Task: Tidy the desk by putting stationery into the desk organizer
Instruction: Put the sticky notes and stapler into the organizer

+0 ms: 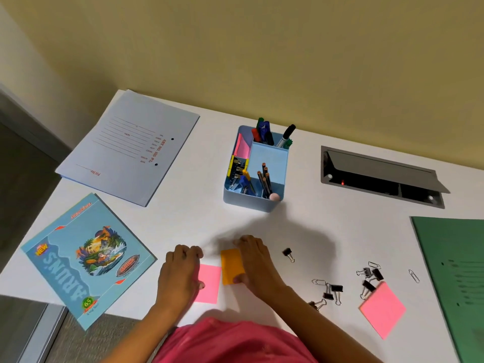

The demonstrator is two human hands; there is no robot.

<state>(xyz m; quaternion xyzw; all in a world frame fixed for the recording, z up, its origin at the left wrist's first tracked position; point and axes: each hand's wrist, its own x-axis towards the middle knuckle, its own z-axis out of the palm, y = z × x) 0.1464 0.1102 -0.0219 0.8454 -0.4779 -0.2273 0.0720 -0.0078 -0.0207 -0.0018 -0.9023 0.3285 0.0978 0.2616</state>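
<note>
A light blue desk organizer (251, 203) stands at the back middle of the white desk (199, 205), holding markers, pencils, a pink pad and clips. Near the front edge my right hand (255, 260) grips an orange sticky-note pad (231, 265) between thumb and fingers. My left hand (180, 271) rests with curled fingers on a pink sticky-note pad (209, 282) just left of the orange one. Another pink pad (383, 309) lies at the front right. Several black binder clips (335, 290) and paper clips (413, 275) are scattered between, one binder clip (288, 253) apart.
A blue-grey file folder (131, 145) lies at the back left, a blue notebook (86, 260) overhangs the front left edge. A green folder (453, 279) lies at the right edge. An open cable hatch (379, 176) is set in the desk at the back right.
</note>
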